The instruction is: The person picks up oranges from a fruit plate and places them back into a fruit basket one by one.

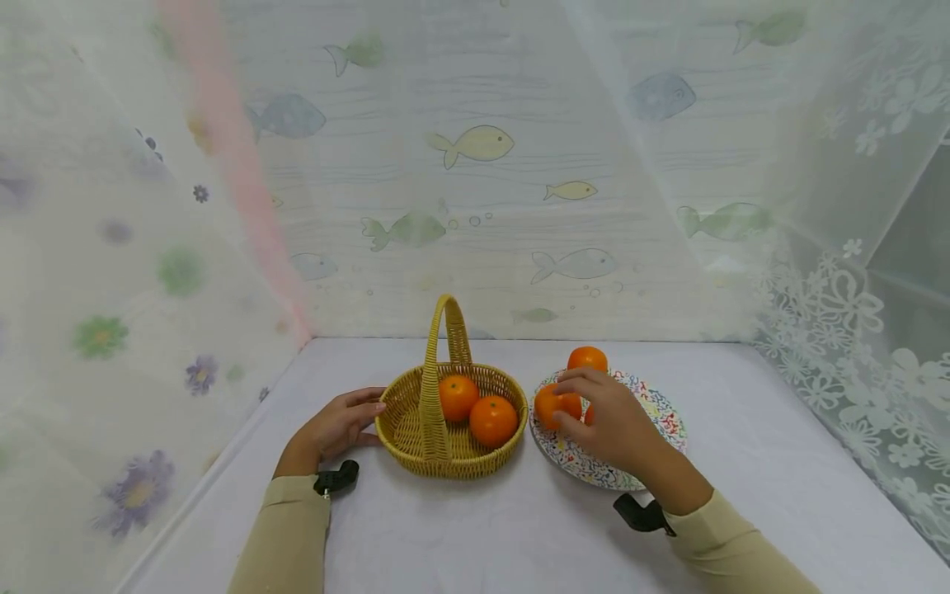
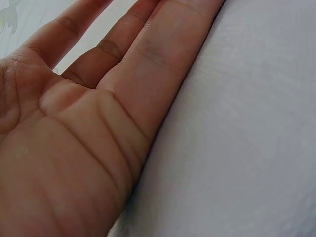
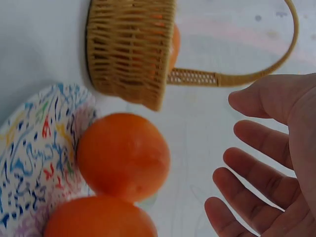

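Note:
A yellow wicker basket point(image 1: 453, 469) with a tall arched handle holds two oranges point(image 1: 493, 421). Beside its left side is my left hand point(image 1: 343, 425), fingers extended and fingertips at the rim; the left wrist view shows the palm with fairly straight fingers. My right hand point(image 1: 610, 418) hovers over the speckled plate point(image 1: 663, 404), close above a front-left orange point(image 1: 547, 407). In the right wrist view its fingers are spread and apart from the oranges point(image 3: 123, 155). Another orange point(image 1: 588, 358) sits at the plate's back, and one more is mostly hidden behind the hand.
A white cloth point(image 1: 460, 536) covers the table. Behind it hangs a curtain with printed fish point(image 1: 482, 143), with a flowered sheet point(image 1: 104, 330) on the left and white lace point(image 1: 853, 305) on the right. Basket and plate stand close side by side.

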The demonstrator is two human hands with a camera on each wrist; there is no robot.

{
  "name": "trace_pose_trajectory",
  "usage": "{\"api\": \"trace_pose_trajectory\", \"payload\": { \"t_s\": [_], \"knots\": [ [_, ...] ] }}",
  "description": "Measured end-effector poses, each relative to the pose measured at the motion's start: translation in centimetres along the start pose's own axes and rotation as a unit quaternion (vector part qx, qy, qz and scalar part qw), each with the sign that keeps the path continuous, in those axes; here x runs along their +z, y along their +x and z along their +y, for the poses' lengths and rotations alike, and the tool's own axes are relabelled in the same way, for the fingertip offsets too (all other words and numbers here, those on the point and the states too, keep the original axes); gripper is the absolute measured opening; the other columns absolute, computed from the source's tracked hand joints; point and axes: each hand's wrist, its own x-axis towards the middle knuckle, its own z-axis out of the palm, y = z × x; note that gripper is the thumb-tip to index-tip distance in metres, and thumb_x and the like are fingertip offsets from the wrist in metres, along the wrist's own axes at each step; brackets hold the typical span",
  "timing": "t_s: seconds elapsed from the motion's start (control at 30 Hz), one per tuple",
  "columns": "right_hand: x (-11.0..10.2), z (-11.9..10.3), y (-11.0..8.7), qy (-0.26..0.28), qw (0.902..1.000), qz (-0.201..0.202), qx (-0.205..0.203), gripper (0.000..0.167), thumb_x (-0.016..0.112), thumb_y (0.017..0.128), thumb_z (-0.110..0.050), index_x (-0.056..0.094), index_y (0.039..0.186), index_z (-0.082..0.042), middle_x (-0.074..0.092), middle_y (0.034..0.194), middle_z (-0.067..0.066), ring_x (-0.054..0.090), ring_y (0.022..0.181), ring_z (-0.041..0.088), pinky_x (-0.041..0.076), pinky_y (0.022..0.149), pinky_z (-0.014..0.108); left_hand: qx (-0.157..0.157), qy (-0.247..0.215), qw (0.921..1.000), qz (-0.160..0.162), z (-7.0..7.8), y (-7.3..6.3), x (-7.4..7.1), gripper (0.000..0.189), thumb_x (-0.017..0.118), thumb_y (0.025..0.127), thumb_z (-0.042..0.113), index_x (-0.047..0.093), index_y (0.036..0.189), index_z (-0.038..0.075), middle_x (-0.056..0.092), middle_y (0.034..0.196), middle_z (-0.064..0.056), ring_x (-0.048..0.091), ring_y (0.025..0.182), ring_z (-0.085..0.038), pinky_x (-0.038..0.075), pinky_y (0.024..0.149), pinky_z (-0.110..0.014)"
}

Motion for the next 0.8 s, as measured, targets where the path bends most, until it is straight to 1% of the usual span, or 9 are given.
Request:
{"api": "trace_pose_trajectory", "payload": {
  "t_s": [0.07,0.17,0.27,0.33,0.63,0.8],
  "knots": [
    [-0.5,0.4,-0.2,-0.006,0.9999,0.008,0.002,0.028,0.083,0.087,-0.022,0.076,0.113,-0.014,0.069,0.124,0.000,0.066,0.116,0.022,0.060,0.097,0.044,0.000,0.000,1.0000,-0.002,0.0,0.0,0.0,0.066,0.069,0.100,0.032,0.043,0.156,0.008,0.049,0.156,-0.012,0.061,0.130,-0.019,0.060,0.095,-0.052],
    [-1.2,1.0,-0.4,-0.005,0.9997,0.026,-0.002,0.026,0.085,0.085,-0.017,0.076,0.109,-0.014,0.070,0.119,-0.001,0.068,0.110,0.020,0.061,0.093,0.043,-0.001,-0.002,1.0000,-0.001,0.0,0.0,-0.1,0.065,0.069,0.101,0.031,0.043,0.156,0.008,0.050,0.156,-0.013,0.061,0.129,-0.019,0.060,0.095,-0.052],
    [-1.8,1.5,-0.4,-0.001,0.9989,0.045,-0.009,0.025,0.086,0.083,-0.011,0.075,0.105,-0.015,0.070,0.117,0.001,0.069,0.105,0.020,0.062,0.090,0.043,-0.003,-0.005,1.0000,0.001,0.1,-0.1,0.0,0.065,0.069,0.101,0.030,0.043,0.156,0.008,0.050,0.156,-0.012,0.061,0.129,-0.019,0.060,0.095,-0.052],
    [-2.1,1.9,-0.4,-0.001,0.9986,0.053,-0.007,0.025,0.087,0.082,-0.010,0.075,0.103,-0.015,0.070,0.117,0.002,0.069,0.106,0.021,0.062,0.091,0.044,-0.004,-0.006,1.0000,0.001,0.2,-0.2,0.0,0.064,0.069,0.101,0.030,0.044,0.156,0.009,0.050,0.156,-0.012,0.061,0.129,-0.019,0.060,0.095,-0.052],
    [-2.7,3.2,-0.5,0.010,0.9983,0.039,0.042,0.022,0.083,0.086,-0.011,0.074,0.106,-0.015,0.069,0.122,0.004,0.066,0.115,0.028,0.059,0.097,0.052,-0.008,-0.005,0.9999,0.008,0.5,-0.3,0.2,0.065,0.070,0.100,0.031,0.044,0.155,0.009,0.050,0.156,-0.012,0.061,0.129,-0.020,0.060,0.095,-0.051],
    [-2.7,3.7,-0.6,0.015,0.9974,0.034,0.062,0.019,0.082,0.088,-0.012,0.075,0.106,-0.015,0.069,0.123,0.005,0.066,0.115,0.029,0.059,0.095,0.054,-0.009,-0.006,0.9999,0.005,0.3,-0.1,0.1,0.066,0.070,0.100,0.031,0.044,0.155,0.009,0.050,0.155,-0.012,0.061,0.128,-0.019,0.060,0.095,-0.051]
  ]
}}
